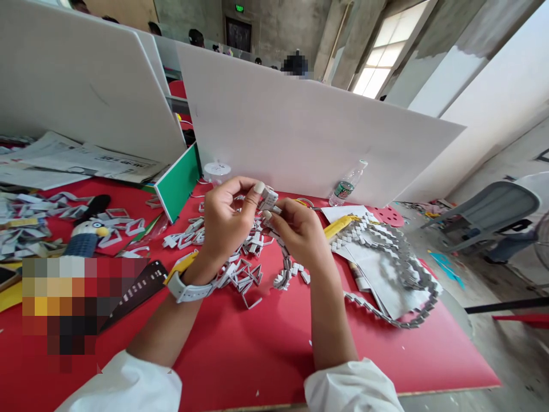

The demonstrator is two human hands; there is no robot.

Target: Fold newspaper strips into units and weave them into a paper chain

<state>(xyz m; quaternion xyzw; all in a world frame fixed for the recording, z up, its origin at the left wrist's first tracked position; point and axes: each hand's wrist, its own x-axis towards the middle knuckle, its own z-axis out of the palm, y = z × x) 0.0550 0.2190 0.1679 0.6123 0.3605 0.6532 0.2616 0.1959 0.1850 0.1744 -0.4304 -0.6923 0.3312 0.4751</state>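
Over the middle of the red table, my left hand [229, 214] pinches the top of a folded newspaper chain [269, 197] between thumb and fingers. My right hand [297, 228] closes on the same chain just below and to the right. From between the hands the chain hangs down to the table, where its lower part [285, 277] lies in a curl. Loose folded paper strips [242, 274] are piled behind and beside my left wrist. The exact fold between my fingertips is too small to make out.
A long zigzag paper chain [403, 323] loops over paper sheets at the right. A plastic bottle [344, 186] stands by the white partition [300, 131]. At the left are a green board [178, 183], a knitted toy [83, 237] and more paper strips [26, 229].
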